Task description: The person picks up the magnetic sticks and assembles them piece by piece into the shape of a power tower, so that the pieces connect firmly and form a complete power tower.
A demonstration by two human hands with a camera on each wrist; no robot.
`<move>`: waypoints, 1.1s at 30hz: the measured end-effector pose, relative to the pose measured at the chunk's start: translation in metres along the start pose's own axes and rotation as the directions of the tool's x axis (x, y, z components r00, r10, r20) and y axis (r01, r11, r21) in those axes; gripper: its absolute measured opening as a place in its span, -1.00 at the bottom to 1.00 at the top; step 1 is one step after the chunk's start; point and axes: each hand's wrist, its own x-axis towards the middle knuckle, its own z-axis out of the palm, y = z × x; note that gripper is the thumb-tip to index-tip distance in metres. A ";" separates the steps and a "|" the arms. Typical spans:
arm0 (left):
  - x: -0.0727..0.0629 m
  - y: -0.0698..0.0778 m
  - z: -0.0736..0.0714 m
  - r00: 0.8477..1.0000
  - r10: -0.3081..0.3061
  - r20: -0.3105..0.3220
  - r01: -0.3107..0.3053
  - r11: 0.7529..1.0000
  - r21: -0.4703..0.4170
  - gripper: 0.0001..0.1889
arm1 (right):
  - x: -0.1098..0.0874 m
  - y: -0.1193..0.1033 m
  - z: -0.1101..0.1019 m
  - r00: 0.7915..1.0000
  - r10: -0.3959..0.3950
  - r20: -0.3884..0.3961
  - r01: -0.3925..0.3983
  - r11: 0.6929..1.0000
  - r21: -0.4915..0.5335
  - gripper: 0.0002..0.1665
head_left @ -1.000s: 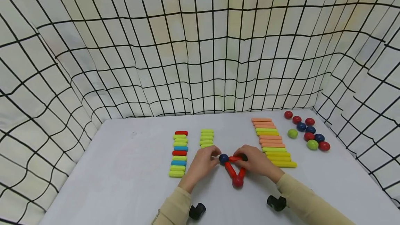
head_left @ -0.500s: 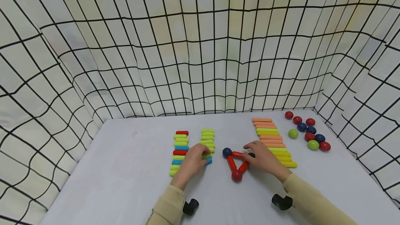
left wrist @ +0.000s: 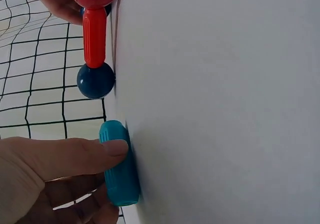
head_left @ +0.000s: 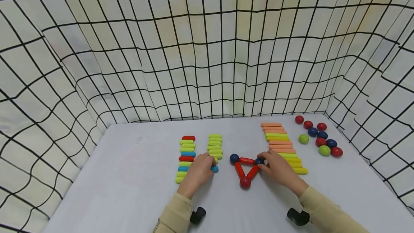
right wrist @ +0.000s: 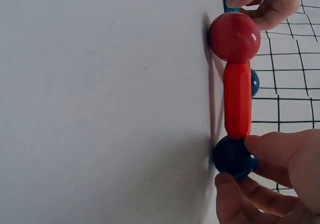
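Note:
A triangle of three red rods [head_left: 247, 161] and balls lies flat on the white table, with a red ball [head_left: 245, 182] at its near corner and a blue ball [head_left: 234, 159] at its far left. My right hand [head_left: 277, 168] pinches the other blue ball [right wrist: 232, 156] at the right corner between thumb and fingers. To the left of the triangle, my left hand [head_left: 201, 170] grips a short blue rod [left wrist: 120, 171] at the near end of a column of short green rods [head_left: 215, 142]. The thumb lies across that rod, and the other fingers are partly hidden behind it.
Left of my left hand runs a column of short green, blue and red rods [head_left: 186, 158]. Longer orange, yellow and green rods [head_left: 280, 142] lie beyond my right hand, with several loose balls [head_left: 321, 142] farther right. Black netting [head_left: 207, 64] over white cloth borders the table.
My left hand has left the triangle's left corner and moved left to the blue rod. The triangle has turned slightly, and my right hand has shifted a little right with its corner ball.

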 end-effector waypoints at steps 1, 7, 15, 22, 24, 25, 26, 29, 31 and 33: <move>0.000 0.000 0.000 1.000 0.002 0.012 -0.002 1.000 -0.004 -0.85 | 0.001 0.002 0.001 1.000 -0.001 -0.003 0.001 1.000 0.029 -0.62; 0.003 -0.002 0.000 1.000 -0.009 0.025 0.015 0.971 -0.237 -0.81 | 0.007 0.009 0.004 1.000 -0.008 -0.001 0.008 0.993 0.118 -0.62; 0.020 0.003 0.001 0.998 -0.037 -0.052 0.000 0.816 -0.578 -0.74 | 0.013 0.004 0.009 1.000 -0.019 -0.001 0.019 0.991 0.134 -0.62; 0.026 0.008 0.004 0.999 -0.016 -0.034 -0.008 0.790 -0.613 -0.75 | 0.016 -0.001 0.011 1.000 -0.012 0.007 0.011 0.991 0.136 -0.62; 0.026 0.008 0.003 0.999 -0.012 -0.032 -0.011 0.789 -0.614 -0.76 | 0.016 -0.001 0.011 1.000 -0.012 0.009 0.010 0.991 0.136 -0.62; 0.026 0.007 0.003 0.999 -0.011 -0.034 -0.012 0.792 -0.610 -0.75 | 0.016 -0.002 0.010 1.000 -0.010 0.010 0.008 0.991 0.136 -0.62; 0.026 0.006 0.003 0.999 -0.012 -0.039 -0.014 0.799 -0.601 -0.75 | 0.016 -0.002 0.010 1.000 -0.009 0.011 0.007 0.991 0.136 -0.62; 0.023 0.001 0.003 0.997 -0.030 -0.070 -0.013 0.834 -0.551 -0.74 | 0.017 -0.001 0.009 1.000 -0.004 0.001 0.004 0.994 0.105 -0.62; 0.021 -0.005 0.003 0.994 -0.057 -0.094 0.002 0.866 -0.501 -0.76 | 0.018 -0.001 0.008 1.000 0.007 -0.010 -0.007 0.998 0.067 -0.63; 0.019 -0.010 0.004 0.991 -0.078 -0.111 0.019 0.891 -0.453 -0.78 | 0.019 -0.001 0.007 0.999 0.028 -0.018 -0.028 1.000 0.014 -0.64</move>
